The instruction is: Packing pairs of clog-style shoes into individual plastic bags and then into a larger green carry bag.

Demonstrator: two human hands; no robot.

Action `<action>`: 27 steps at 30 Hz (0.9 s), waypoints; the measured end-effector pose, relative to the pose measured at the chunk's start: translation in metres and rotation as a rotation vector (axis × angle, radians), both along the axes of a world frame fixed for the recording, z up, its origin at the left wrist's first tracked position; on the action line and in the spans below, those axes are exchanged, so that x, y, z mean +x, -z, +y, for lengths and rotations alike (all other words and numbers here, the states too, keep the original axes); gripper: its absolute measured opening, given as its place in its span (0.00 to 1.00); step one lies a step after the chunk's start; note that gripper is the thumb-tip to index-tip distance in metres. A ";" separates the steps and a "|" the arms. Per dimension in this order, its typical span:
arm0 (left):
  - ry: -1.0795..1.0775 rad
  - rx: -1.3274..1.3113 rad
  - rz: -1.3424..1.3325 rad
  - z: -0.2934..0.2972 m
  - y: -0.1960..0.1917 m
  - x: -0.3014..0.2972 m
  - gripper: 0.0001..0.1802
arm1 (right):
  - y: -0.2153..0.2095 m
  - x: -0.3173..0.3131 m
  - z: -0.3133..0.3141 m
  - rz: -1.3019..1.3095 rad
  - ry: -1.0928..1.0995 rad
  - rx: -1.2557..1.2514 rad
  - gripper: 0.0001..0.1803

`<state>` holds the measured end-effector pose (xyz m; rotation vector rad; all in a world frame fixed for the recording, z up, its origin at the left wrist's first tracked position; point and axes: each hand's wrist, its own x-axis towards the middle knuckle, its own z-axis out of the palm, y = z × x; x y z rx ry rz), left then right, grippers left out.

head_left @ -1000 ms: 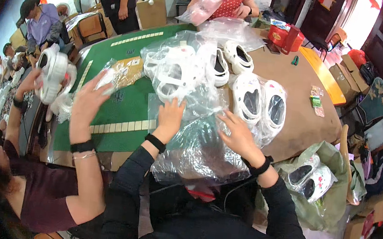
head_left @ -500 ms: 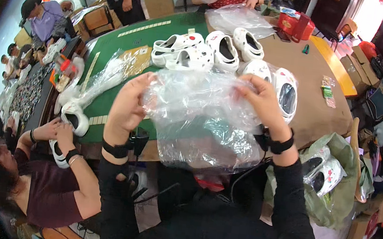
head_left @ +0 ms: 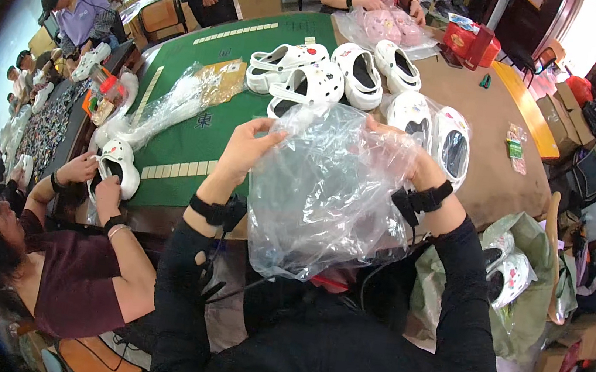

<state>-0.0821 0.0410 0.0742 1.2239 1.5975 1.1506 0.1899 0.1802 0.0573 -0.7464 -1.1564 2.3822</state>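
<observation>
A large clear plastic bag [head_left: 326,197] hangs puffed out in front of my body, over the near table edge. My left hand [head_left: 247,148] pinches its upper left edge between thumb and fingers. At the upper right of the bag, my right hand [head_left: 414,159] grips the film, its fingers partly veiled by the plastic. Just beyond my hands stand white clogs with small charms: one lies on its side [head_left: 310,83], another faces me [head_left: 356,74]. Close to my right hand, a pair of white clogs [head_left: 453,147] rests on clear plastic.
Tiles line the green table mat [head_left: 193,128], where a bundle of clear bags [head_left: 174,100] lies. A green sack [head_left: 442,285] with bagged clogs stands at right. At left, a co-worker's hands [head_left: 108,192] handle a white clog; across the table, another person handles bagged pink clogs [head_left: 384,26].
The bag has gone from stretched flat to puffed and hanging fuller. My left hand has moved right, and my right hand is now lower. Across the table, the pink bag was set down.
</observation>
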 end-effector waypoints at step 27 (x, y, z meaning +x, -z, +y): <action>-0.147 0.114 -0.670 -0.003 0.104 -0.044 0.07 | 0.039 -0.004 0.002 -0.411 0.391 0.516 0.11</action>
